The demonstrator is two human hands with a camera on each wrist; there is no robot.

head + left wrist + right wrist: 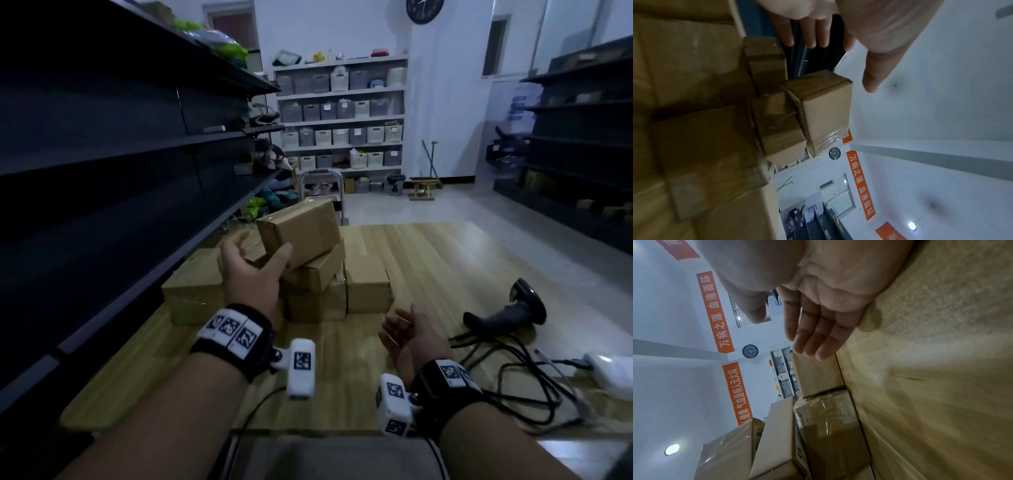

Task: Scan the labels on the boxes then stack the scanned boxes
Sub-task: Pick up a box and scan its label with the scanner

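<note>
Top box (301,230) sits tilted and skewed on the box stack (317,274), overhanging the box under it, at the shelf-side edge of the tabletop (428,260). Left hand (251,270) is at its near end, grip wide, thumb against the box, fingers spread, not closed around it. Right hand (412,337) hovers off the stack's near right, grip loose, holding nothing. Scanner (513,310) lies right of the stack, cable trailing. Risk: let go now and the tilted box likely slides off, or a nudge shifts the 2 uneven boxes below. Label not visible, so scan status unclear.
</note>
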